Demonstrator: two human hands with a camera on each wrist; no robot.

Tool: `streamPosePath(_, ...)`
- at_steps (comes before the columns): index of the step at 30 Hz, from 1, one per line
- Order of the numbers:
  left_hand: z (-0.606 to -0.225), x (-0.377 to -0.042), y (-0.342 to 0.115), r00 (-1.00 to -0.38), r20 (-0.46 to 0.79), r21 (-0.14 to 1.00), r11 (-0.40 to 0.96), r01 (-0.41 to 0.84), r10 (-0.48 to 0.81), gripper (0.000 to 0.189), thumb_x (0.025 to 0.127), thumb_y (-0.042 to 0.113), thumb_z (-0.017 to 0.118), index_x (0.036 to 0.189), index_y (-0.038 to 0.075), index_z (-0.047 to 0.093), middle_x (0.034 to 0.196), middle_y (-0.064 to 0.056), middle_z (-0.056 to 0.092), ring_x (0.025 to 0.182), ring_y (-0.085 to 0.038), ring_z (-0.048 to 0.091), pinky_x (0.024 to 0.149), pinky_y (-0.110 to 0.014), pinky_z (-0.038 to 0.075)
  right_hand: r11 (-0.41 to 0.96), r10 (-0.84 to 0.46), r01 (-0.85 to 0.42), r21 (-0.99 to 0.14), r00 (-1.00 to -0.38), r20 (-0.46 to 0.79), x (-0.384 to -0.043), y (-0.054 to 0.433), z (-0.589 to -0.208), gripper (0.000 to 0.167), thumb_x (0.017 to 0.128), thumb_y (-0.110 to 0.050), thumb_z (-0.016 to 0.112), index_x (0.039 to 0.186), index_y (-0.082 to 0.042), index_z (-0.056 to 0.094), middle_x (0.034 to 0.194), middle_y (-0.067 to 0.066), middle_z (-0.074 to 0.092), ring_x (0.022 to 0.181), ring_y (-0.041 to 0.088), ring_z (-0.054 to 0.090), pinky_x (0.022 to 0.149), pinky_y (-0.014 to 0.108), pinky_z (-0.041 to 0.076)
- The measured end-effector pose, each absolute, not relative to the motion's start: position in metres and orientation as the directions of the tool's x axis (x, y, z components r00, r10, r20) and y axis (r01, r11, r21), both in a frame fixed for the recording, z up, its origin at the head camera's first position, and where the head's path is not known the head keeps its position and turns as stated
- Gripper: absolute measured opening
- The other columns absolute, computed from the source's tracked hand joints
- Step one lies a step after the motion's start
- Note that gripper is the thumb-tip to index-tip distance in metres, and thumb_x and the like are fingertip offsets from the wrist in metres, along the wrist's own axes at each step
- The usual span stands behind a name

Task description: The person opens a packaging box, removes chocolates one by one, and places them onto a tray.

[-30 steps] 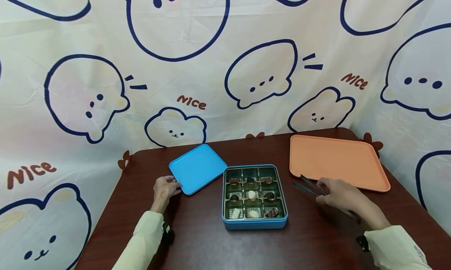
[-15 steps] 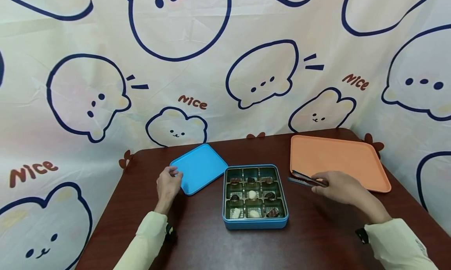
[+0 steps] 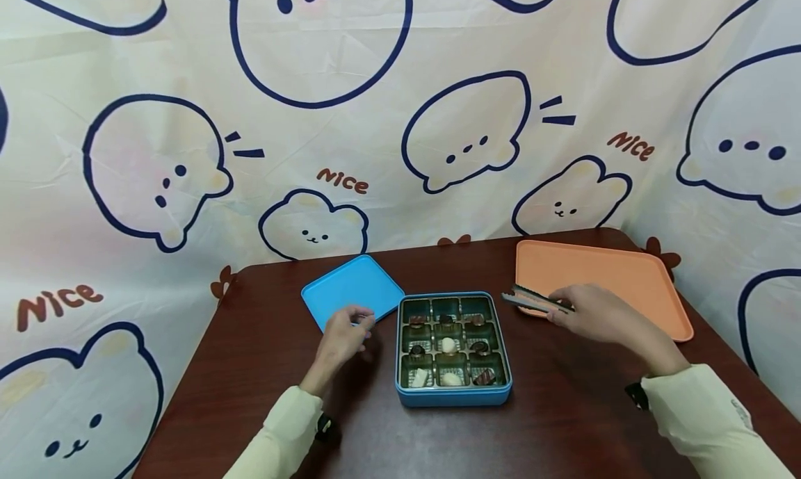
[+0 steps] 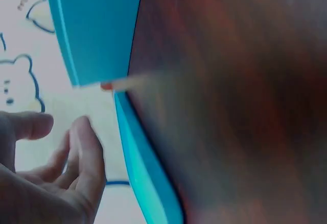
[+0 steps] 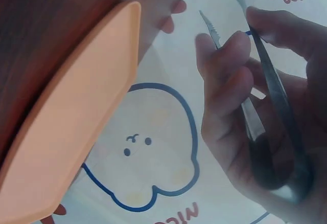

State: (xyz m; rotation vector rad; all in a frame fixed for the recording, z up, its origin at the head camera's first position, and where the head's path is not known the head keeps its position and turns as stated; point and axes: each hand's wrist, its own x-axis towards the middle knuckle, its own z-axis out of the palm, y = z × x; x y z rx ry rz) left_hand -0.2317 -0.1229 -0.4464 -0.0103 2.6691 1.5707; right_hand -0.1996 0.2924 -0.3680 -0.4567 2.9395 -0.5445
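My right hand (image 3: 591, 313) grips a pair of metal tongs (image 5: 276, 91), thumb on one arm and curled fingers round the other. In the head view the tongs' tips point left, past the near left corner of the orange tray. My left hand (image 3: 341, 340) holds nothing; its fingers are loosely bent above the near edge of the blue lid (image 3: 350, 291). Right of it stands a blue tin (image 3: 453, 397) with a gold divided insert. Its compartments hold several chocolates, among them a round white one (image 3: 448, 345) in the middle and a striped brown one (image 3: 484, 377) at the near right.
The orange tray (image 3: 601, 284) lies at the back right of the dark brown table (image 3: 250, 409). A cloth (image 3: 375, 138) printed with bear outlines hangs behind and around the table. The lid's right corner lies close to the tin's far left corner.
My left hand has come off the blue lid's left edge and moved right toward the tin. The right hand has lifted the tongs and shifted them slightly left and away from me.
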Motion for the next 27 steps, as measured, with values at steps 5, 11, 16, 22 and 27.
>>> streamPosePath(5, -0.452, -0.224, -0.109, -0.983, -0.152, 0.895, 0.436, -0.095, 0.099, 0.027, 0.102, 0.021, 0.058, 0.119, 0.001, 0.065, 0.1, -0.021, 0.065, 0.085, -0.031, 0.066, 0.065, -0.041, 0.061, 0.884, -0.314, -0.263, -0.387, -0.946, -0.075, -0.205, 0.289, -0.363, 0.023, 0.093, -0.015, 0.061, 0.108, -0.002, 0.07, 0.074, -0.001, 0.055, 0.064, 0.014, 0.048, 0.057, 0.029, 0.038)
streamPosePath(11, -0.455, -0.221, -0.102, -0.971, -0.182, 0.908, 0.405, -0.107, 0.153, 0.037, 0.104, 0.025, 0.055, 0.129, -0.002, 0.06, 0.109, -0.019, 0.067, 0.096, -0.03, 0.068, 0.069, -0.042, 0.062, 0.887, -0.353, -0.309, -0.343, -0.933, -0.075, -0.211, 0.287, -0.361, 0.035, 0.095, -0.02, 0.067, 0.122, 0.002, 0.065, 0.087, 0.001, 0.063, 0.076, 0.017, 0.054, 0.065, 0.034, 0.045)
streamPosePath(16, -0.457, -0.221, -0.099, -0.965, -0.197, 0.911, 0.395, -0.116, 0.173, 0.04, 0.105, 0.026, 0.054, 0.131, -0.003, 0.058, 0.112, -0.018, 0.068, 0.099, -0.028, 0.069, 0.069, -0.042, 0.062, 0.87, -0.405, -0.362, -0.335, -0.912, -0.065, -0.215, 0.285, -0.359, 0.039, 0.095, -0.021, 0.067, 0.127, 0.001, 0.063, 0.096, 0.002, 0.069, 0.082, 0.017, 0.059, 0.07, 0.039, 0.051)
streamPosePath(22, -0.458, -0.222, -0.096, -0.967, -0.199, 0.922, 0.366, -0.129, 0.16, 0.039, 0.104, 0.025, 0.056, 0.129, -0.004, 0.058, 0.11, -0.018, 0.067, 0.091, -0.024, 0.07, 0.069, -0.043, 0.061, 0.853, -0.447, -0.394, -0.341, -0.889, -0.092, -0.22, 0.283, -0.358, 0.034, 0.095, -0.022, 0.068, 0.124, -0.004, 0.066, 0.091, -0.003, 0.067, 0.079, 0.013, 0.056, 0.069, 0.036, 0.049)
streamPosePath(27, -0.459, -0.223, -0.094, -0.962, -0.21, 0.926, 0.35, -0.14, 0.172, 0.041, 0.102, 0.023, 0.059, 0.132, -0.006, 0.056, 0.103, -0.018, 0.067, 0.083, -0.021, 0.07, 0.068, -0.045, 0.062, 0.841, -0.47, -0.408, -0.355, -0.877, -0.105, -0.225, 0.281, -0.358, 0.031, 0.094, -0.021, 0.069, 0.121, -0.006, 0.068, 0.091, -0.003, 0.068, 0.078, 0.012, 0.057, 0.07, 0.036, 0.051)
